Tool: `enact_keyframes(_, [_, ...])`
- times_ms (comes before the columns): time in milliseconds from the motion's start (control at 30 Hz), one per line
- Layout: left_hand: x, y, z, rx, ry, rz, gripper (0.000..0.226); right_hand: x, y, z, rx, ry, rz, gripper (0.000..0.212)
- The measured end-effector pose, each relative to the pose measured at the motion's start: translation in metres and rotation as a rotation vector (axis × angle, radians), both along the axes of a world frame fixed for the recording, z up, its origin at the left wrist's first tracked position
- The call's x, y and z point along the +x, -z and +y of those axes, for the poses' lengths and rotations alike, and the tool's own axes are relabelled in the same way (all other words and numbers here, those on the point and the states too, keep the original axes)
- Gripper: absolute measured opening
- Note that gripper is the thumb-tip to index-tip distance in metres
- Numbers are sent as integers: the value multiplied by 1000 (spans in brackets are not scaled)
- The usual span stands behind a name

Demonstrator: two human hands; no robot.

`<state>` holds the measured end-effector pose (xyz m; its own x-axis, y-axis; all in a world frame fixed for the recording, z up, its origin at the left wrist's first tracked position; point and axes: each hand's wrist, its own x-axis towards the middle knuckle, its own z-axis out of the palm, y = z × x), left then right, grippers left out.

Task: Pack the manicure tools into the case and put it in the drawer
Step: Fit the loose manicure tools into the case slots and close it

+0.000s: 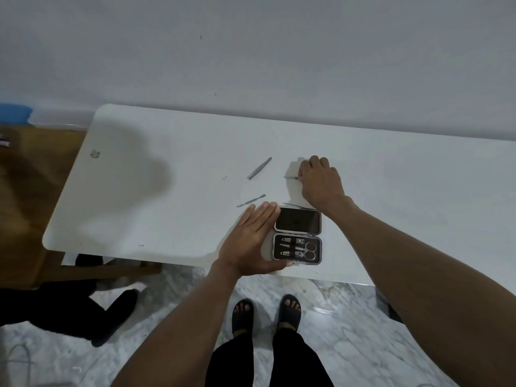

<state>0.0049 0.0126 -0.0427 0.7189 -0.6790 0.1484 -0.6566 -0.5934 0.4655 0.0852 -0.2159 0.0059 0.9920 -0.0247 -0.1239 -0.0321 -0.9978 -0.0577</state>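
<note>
No legible writing or brand marks appear on any item.

The case (297,237) lies open on the table (167,177), near its front edge. The lower half holds scissors (307,251) and several small tools under a strap; these are too small to identify further. The lid half, dark and bare inside, lies flat just beyond.

The left hand (252,241) lies flat, fingers straight and together, directly against the left side of the case. Its thumb runs along the front edge of the case, and its fingertips reach the lid's left corner. It grasps nothing.

A thin pick (296,205) lies just beyond the lid, close to the right wrist. A cuticle pusher (250,200) lies just beyond the left fingertips.

The right hand (321,181) is beyond the case, knuckles up, fingers curled down onto the table. It pinches a small metal tool (290,177), whose tip projects to the left of the hand. The tool type cannot be determined.

Tweezers (259,168) lie loose, left of the right hand and farther from the left hand than the pusher.
</note>
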Motion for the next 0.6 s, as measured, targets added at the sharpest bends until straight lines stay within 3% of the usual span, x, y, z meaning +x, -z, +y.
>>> enact_keyframes(300, [-1,-5,-2,57,-14,-7,117,-21,-7,-12,234,166,-74,20])
enact_keyframes(467, [-1,-6,-2,87,-15,-1,118,-23,-5,-6,247,250,-83,16])
enact_keyframes(600, [-1,-6,-2,93,-20,5,117,-18,-4,-3,144,223,0,17])
